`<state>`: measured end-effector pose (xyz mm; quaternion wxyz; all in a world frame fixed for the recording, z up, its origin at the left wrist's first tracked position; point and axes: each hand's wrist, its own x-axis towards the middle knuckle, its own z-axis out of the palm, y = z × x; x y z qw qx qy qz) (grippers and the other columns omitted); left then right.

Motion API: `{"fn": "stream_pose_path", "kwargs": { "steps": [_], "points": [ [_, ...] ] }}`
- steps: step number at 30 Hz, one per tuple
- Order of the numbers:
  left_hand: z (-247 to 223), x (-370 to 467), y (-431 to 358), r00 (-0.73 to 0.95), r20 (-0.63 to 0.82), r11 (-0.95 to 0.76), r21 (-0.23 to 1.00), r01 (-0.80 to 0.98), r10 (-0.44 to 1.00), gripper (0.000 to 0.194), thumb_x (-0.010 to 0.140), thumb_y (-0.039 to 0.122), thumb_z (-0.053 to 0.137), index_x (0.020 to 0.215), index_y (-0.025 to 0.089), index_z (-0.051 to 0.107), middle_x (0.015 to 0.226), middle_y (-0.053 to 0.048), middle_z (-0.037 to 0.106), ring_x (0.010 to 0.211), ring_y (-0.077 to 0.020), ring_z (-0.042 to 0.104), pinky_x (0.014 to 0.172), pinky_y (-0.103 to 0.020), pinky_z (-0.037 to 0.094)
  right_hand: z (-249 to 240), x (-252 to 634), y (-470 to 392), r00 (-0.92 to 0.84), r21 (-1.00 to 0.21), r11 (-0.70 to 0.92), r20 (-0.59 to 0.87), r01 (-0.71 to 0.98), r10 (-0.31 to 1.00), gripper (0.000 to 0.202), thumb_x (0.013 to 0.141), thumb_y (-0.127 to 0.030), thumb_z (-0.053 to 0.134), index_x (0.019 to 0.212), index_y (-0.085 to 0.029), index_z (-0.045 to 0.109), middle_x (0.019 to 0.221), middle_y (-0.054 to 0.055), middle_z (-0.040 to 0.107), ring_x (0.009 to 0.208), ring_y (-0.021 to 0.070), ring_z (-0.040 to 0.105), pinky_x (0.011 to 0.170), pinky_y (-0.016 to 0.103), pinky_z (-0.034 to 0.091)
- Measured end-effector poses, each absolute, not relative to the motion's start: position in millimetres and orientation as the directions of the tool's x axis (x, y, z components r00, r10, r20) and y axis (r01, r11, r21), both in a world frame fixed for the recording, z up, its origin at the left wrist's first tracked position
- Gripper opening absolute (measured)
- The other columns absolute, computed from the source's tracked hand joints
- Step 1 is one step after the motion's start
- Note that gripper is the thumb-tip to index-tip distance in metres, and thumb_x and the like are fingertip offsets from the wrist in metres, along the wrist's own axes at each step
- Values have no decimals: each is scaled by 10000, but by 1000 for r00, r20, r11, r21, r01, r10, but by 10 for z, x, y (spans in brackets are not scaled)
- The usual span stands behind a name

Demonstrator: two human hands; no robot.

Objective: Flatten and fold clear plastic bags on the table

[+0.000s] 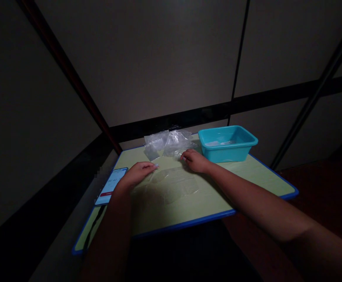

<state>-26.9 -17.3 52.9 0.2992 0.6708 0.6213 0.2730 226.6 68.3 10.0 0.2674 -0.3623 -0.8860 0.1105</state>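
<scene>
A clear plastic bag (181,186) lies flat on the pale yellow table, its outline faint. My left hand (140,172) is at the bag's upper left, with thumb and fingers pressed together on its edge. Beyond the bag's upper right, my right hand (195,160) has loosely bent fingers that are a little apart; nothing can be made out in them. Its fingertips are close to a loose pile of clear plastic bags (171,141) at the far edge. Whether they touch the pile is hard to tell in the dim light.
A turquoise plastic basin (226,154) with some clear or whitish pieces inside stands at the back right. On the left edge lies a phone (112,186) with a lit screen, near a dark strap (94,225). The table (218,201) has a blue rim; panelled walls rise behind.
</scene>
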Motion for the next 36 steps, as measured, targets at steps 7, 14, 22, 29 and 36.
{"fn": "stream_pose_path", "kwargs": {
  "steps": [7, 14, 22, 29, 36],
  "points": [
    [258, -38, -138, 17, 190, -73, 294, 953, 982, 609, 816, 466, 503, 1355, 191, 428, 1472, -153, 317, 1363, -317, 236, 1074, -501, 194, 204, 2245, 460, -691, -448, 715, 253, 537, 677, 475, 939, -392, 328, 1365, -204, 423, 1432, 111, 389, 1323, 245, 321, 1067, 457, 245],
    [203, 149, -209, 258, -90, -237, 200, 951, 962, 689, 881, 517, 325, 1462, 186, 156, 1528, -122, 91, 1411, -251, 59, 1090, -538, 87, 224, 2198, 218, -813, -394, 734, -61, 553, 580, 637, 931, -506, 238, 1474, -184, 151, 1517, 100, 126, 1394, 260, 97, 1090, 573, 63],
    [172, 157, -226, 164, -145, -135, 191, 972, 976, 804, 844, 628, 298, 1467, 156, 111, 1527, -130, 39, 1409, -278, 57, 1079, -575, 71, 236, 2261, 271, -752, -312, 688, -186, 655, 632, 683, 912, -549, 266, 1477, -201, 104, 1522, 99, 79, 1395, 268, 55, 1074, 599, 65],
    [215, 318, -255, 209, -9, -202, 204, 958, 978, 785, 854, 624, 288, 1471, 181, 91, 1534, -109, 28, 1414, -258, 23, 1087, -564, 27, 217, 2265, 295, -734, -260, 700, -55, 665, 677, 666, 918, -511, 248, 1481, -193, 90, 1520, 112, 42, 1395, 271, 38, 1067, 607, 55],
    [155, 403, -283, 205, -49, -190, 208, 959, 978, 765, 848, 640, 288, 1467, 220, 131, 1536, -87, 77, 1411, -272, 77, 1078, -597, -2, 72, 2300, 390, -750, -231, 719, -86, 655, 656, 669, 902, -527, 273, 1478, -225, 116, 1519, 91, 115, 1385, 294, 82, 1064, 618, 110]
  ]
}}
